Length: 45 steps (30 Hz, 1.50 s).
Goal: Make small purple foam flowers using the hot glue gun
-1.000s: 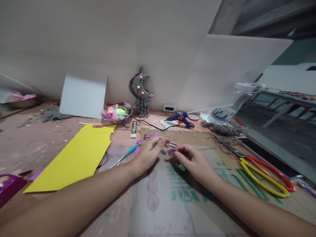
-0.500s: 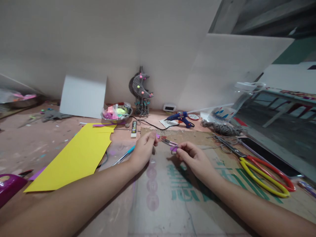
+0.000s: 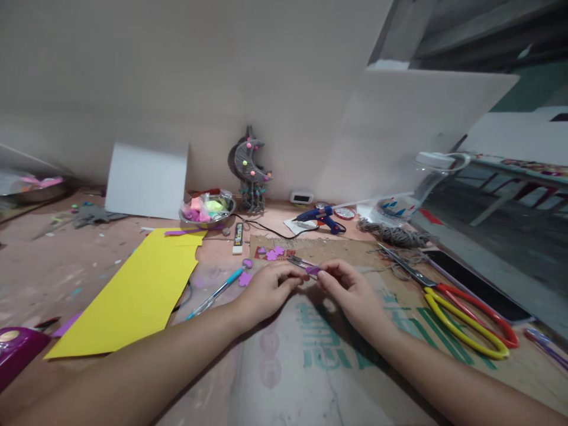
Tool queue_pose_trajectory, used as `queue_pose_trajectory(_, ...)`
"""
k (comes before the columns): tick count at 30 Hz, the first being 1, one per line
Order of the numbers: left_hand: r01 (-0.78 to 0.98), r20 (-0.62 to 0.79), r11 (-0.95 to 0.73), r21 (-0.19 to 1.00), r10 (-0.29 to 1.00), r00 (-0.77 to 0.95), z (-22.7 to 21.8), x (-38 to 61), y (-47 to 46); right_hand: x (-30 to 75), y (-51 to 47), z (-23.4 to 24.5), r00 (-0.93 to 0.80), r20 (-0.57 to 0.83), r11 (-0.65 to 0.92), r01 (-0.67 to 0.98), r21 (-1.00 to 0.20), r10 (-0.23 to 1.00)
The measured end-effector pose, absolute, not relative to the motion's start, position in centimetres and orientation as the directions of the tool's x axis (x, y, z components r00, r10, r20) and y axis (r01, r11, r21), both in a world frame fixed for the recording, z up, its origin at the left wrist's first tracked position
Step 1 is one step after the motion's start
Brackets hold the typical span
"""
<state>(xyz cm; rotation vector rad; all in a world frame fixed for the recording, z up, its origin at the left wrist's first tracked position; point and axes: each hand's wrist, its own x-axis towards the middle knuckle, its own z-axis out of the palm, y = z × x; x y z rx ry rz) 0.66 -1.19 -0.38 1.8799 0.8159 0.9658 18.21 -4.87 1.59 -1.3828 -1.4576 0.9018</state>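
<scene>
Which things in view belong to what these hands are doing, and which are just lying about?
Likely part of the job:
purple piece, held in the right hand, left hand close by
purple flower cutouts, near the hands

Apparently just lying about:
yellow sheet
large scissors
glue gun
phone
gray yarn

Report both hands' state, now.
Left hand: partly curled; whether it holds anything cannot be told.
Right hand: closed, holding a small purple piece.
</scene>
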Motion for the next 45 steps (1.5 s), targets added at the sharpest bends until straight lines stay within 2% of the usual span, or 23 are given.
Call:
queue_pose_trajectory(2,0.148,0.287,-0.397,0.906,0.832,0.474,-0.3,0.7,-1.2,18.2,-4.7,1.6,0.03,0.105,0.09,0.325,-0.942,0.994)
queue_pose_trajectory(7,0.088,0.132,-0.19,0.978,0.886,0.445,-0.2,0.7,-1.3,18.3,-4.4,1.2,0.025,0.065,0.055,0.286,-0.957,0.998)
queue_pose_trajectory(20,0.17,0.098,-0.178,0.969,0.913,0.396,0.5,0.5,-0.9,18.1,-4.4,1.0,-0.08,0.071,0.095,0.358,-0.929,0.994)
queue_pose_trajectory(23,0.174,0.089,-0.158,0.972,0.932,0.351,0.4,0.5,-0.9,19.5,-3.6,2.2,0.035,0.184,0.156,0.395,-0.905,0.982)
queue_pose_trajectory(25,0.182,0.105,-0.176,0.967,0.933,0.343,0.4,0.5,-1.0,20.9,-2.7,3.1,0.098,0.331,0.236,0.517,-0.823,0.939)
queue_pose_trajectory(26,0.194,0.118,-0.196,0.961,0.929,0.352,0.4,0.5,-1.1,21.5,-2.2,3.5,0.047,0.361,0.261,0.606,-0.752,0.932)
queue_pose_trajectory(29,0.245,0.167,-0.283,0.927,0.899,0.405,0.5,0.5,-1.4,22.3,-0.7,3.8,-0.188,0.273,0.312,0.78,-0.543,0.944)
queue_pose_trajectory(33,0.283,0.216,-0.356,0.891,0.879,0.425,0.7,0.6,-1.7,21.1,0.4,2.7,-0.446,0.159,0.473,0.817,-0.33,0.881)
queue_pose_trajectory(36,0.278,0.198,-0.333,0.901,0.886,0.418,0.9,0.6,-1.7,20.0,1.0,2.0,-0.513,0.114,0.525,0.834,-0.17,0.851)
queue_pose_trajectory(38,0.278,0.169,-0.302,0.912,0.893,0.416,1.1,0.6,-1.6,19.7,1.5,2.0,-0.489,0.104,0.499,0.861,-0.103,0.866)
queue_pose_trajectory(40,0.285,0.146,-0.279,0.917,0.9,0.412,1.1,0.7,-1.6,19.9,1.9,2.2,-0.422,0.129,0.437,0.89,-0.128,0.898)
queue_pose_trajectory(42,0.292,0.143,-0.277,0.916,0.902,0.408,1.1,0.7,-1.6,20.4,1.9,2.7,-0.358,0.204,0.401,0.883,-0.245,0.911)
queue_pose_trajectory(45,0.311,0.147,-0.288,0.906,0.901,0.408,1.0,0.6,-1.6,21.6,0.7,3.5,-0.328,0.335,0.448,0.799,-0.401,0.884)
